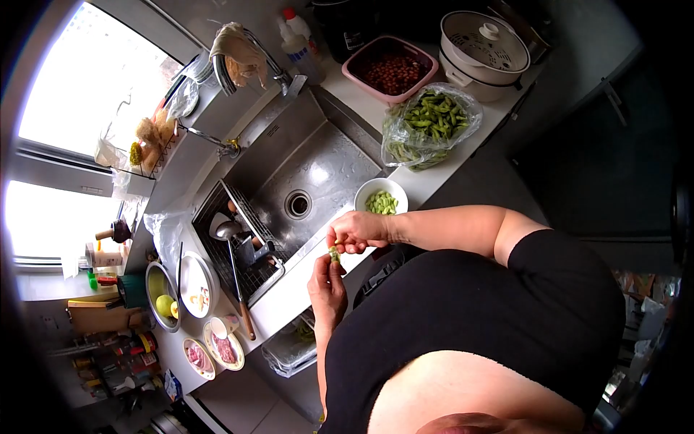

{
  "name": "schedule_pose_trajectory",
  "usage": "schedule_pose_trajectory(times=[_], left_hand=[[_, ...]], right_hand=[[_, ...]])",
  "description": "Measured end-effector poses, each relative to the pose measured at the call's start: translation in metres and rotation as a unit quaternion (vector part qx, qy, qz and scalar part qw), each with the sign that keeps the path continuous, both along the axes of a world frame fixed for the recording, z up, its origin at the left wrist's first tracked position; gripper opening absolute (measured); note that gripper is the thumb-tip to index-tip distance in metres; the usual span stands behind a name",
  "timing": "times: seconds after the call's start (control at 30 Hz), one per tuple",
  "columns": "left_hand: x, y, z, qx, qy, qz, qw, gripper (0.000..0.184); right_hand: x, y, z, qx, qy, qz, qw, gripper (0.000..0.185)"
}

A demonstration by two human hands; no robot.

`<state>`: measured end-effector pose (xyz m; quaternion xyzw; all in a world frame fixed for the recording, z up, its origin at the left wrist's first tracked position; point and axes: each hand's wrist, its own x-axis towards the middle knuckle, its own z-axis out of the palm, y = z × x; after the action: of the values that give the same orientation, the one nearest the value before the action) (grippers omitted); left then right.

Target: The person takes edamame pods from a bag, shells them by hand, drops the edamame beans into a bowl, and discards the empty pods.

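Between my hands, at the counter's front edge, is a small green soybean pod (334, 254). My left hand (329, 288) pinches it from below with thumb and fingertips. The fingers of my right hand (356, 231) are closed at the pod's upper end, partly covering it. Just beyond my right wrist stands a white bowl (359, 194) with shelled green soybeans (382, 203) in it. Farther right, an open clear plastic bag (468, 119) holds many whole green pods (434, 119).
A steel sink (318, 163) lies ahead, with a rack (271, 278) holding a ladle (228, 230) and a cleaver (253, 252). Left are plates of sliced meat (225, 349) and a steel bowl (155, 289). A pink basin (354, 69) and a white lidded pot (477, 65) stand right.
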<state>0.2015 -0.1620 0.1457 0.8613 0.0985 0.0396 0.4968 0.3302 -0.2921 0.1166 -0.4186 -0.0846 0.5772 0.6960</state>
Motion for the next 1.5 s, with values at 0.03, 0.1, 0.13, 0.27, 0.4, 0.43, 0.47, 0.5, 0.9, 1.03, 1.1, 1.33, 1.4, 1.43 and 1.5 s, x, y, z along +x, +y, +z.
schedule_pose_trajectory(times=[0.03,0.1,0.13,0.27,0.4,0.43,0.47,0.5,0.9,1.03,1.1,1.33,1.4,1.43,1.5], left_hand=[[0.0,-0.001,0.0,0.003,0.0,0.003,1.0,0.01],[-0.002,0.003,-0.007,0.003,0.004,0.013,1.0,0.009],[-0.002,0.005,-0.009,0.003,0.009,0.022,1.0,0.01],[-0.002,0.008,-0.01,-0.08,0.009,0.042,0.996,0.022],[-0.004,0.008,-0.007,-0.205,0.015,-0.023,0.978,0.015],[-0.004,0.008,-0.004,-0.205,0.015,-0.023,0.978,0.015],[-0.004,0.007,-0.002,-0.256,0.028,-0.014,0.966,0.014],[-0.004,0.007,-0.001,-0.307,0.04,-0.006,0.951,0.013],[-0.005,0.008,0.006,-0.355,0.017,-0.02,0.934,0.011],[-0.003,0.004,0.007,-0.379,-0.019,-0.019,0.925,0.011],[-0.003,0.003,0.009,-0.389,-0.026,-0.016,0.921,0.009],[0.0,0.01,0.004,-0.339,-0.013,-0.014,0.941,0.016],[0.002,0.009,0.001,-0.319,-0.013,-0.004,0.948,0.019],[0.003,0.009,0.0,-0.315,-0.011,-0.001,0.949,0.021],[0.005,0.009,-0.003,-0.302,-0.008,0.011,0.953,0.023]], right_hand=[[0.0,0.001,-0.001,0.0,0.0,0.0,1.0,0.016],[0.0,0.004,-0.001,-0.023,0.087,-0.049,0.995,0.015],[0.001,0.005,-0.002,-0.036,0.013,-0.061,0.997,0.02],[-0.013,-0.002,0.022,-0.052,-0.604,-0.047,0.794,0.042],[-0.019,-0.004,0.027,-0.002,-0.723,0.001,0.691,0.047],[-0.018,-0.004,0.025,0.016,-0.73,0.003,0.683,0.047],[-0.017,-0.005,0.024,0.034,-0.736,0.004,0.676,0.048],[-0.017,-0.005,0.025,0.032,-0.735,0.003,0.677,0.048],[-0.013,-0.011,0.04,-0.012,-0.706,0.059,0.706,0.044],[-0.012,-0.014,0.054,-0.009,-0.605,0.086,0.791,0.041],[-0.013,-0.014,0.052,-0.012,-0.577,0.088,0.812,0.039],[-0.007,-0.005,0.01,0.015,-0.145,-0.009,0.989,0.019],[-0.001,-0.008,0.011,0.012,-0.058,-0.051,0.997,0.019],[0.003,-0.011,0.013,0.015,-0.033,-0.064,0.997,0.019],[0.007,-0.013,0.016,-0.003,-0.074,-0.065,0.995,0.021]])
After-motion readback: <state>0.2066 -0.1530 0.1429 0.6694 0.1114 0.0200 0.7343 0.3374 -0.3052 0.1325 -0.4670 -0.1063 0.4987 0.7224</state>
